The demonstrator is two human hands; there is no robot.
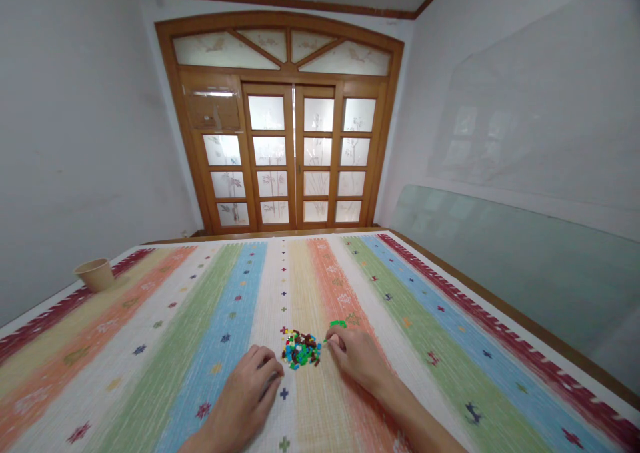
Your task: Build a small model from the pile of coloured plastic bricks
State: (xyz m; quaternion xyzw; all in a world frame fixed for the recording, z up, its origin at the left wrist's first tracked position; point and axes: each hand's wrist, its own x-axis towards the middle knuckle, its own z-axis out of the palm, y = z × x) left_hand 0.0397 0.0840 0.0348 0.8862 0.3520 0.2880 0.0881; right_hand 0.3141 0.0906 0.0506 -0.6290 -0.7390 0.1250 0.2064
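Observation:
A small heap of tiny coloured bricks (pixel 301 349) lies on the striped tablecloth (pixel 175 333) near the front middle. My left hand (pixel 250 389) rests on the cloth just left of the heap, fingers curled under; what they hold, if anything, is hidden. My right hand (pixel 357 359) lies to the right of the heap, fingertips pinched at its edge on a small green piece. A few green bricks (pixel 339 323) sit apart, just beyond my right hand.
A beige cup (pixel 96 274) stands at the far left edge of the table. A wooden glazed double door (pixel 293 159) fills the far wall. A glass sheet (pixel 525 266) leans against the right wall beside the table.

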